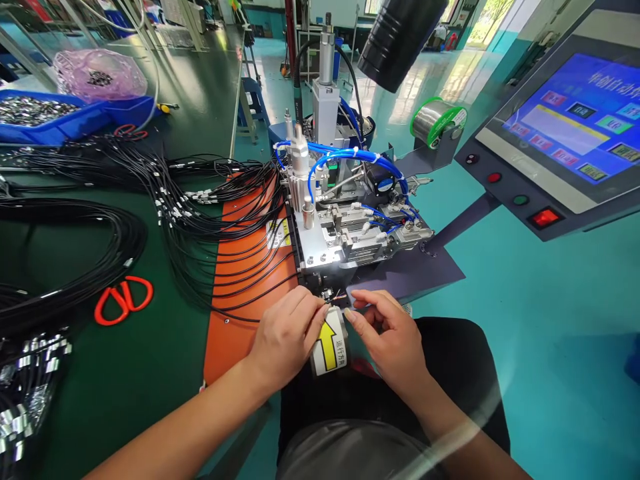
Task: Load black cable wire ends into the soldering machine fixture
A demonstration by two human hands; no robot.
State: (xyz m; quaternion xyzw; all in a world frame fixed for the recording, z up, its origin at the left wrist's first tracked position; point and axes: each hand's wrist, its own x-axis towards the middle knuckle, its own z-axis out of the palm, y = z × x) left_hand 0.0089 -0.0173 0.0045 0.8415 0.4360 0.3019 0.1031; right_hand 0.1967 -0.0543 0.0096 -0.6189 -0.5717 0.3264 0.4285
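At the front end of a metal machine (pixel 345 233), my left hand (pixel 287 337) is closed in a pinch on the end of a black cable (pixel 245 319). Facing it on the right, my right hand (pixel 393 337) has thumb and forefinger apart, with nothing visible between them. Below the fingertips is a round part with a yellow arrow label (pixel 330 343). Several black cables run from the machine's left side across an orange board (pixel 235 347). The exact cable tip at my left fingertips is too small to tell.
Red-handled scissors (pixel 124 301) and cable bundles (pixel 115 233) lie on the green table (pixel 150 380). Blue trays (pixel 65 127) of small metal parts stand at the far left. A touchscreen panel (pixel 565 127) and a solder spool (pixel 433 122) are on the right.
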